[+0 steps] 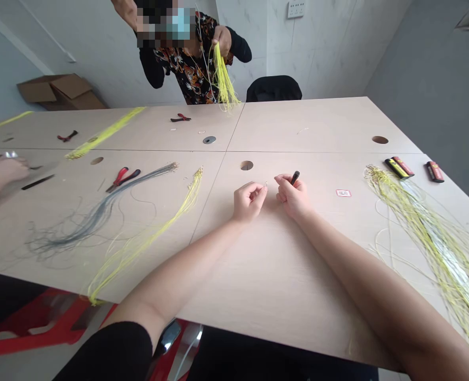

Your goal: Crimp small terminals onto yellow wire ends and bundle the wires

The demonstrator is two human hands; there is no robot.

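Over the middle of the table, my left hand (249,202) is closed in a pinch. A tiny shiny tip (266,183) shows at its fingertips; what it belongs to is too small to make out. Just to the right, a small gap away, my right hand (293,197) is curled around a slim black stick-like tool (295,177). Only the tool's upper end sticks out above the fist, the rest being hidden by the fingers. Nearest on the left lies a bundle of yellow cords (166,222). A small red-edged label (343,193) lies right of my right hand.
Red-handled pliers (122,179) lie by grey cords (103,209). At right are more yellow cords (428,233) and battery-like packs (399,167). Across the table (297,275), a person holds yellow cords (224,79). Another person's hand (6,169) works at far left.
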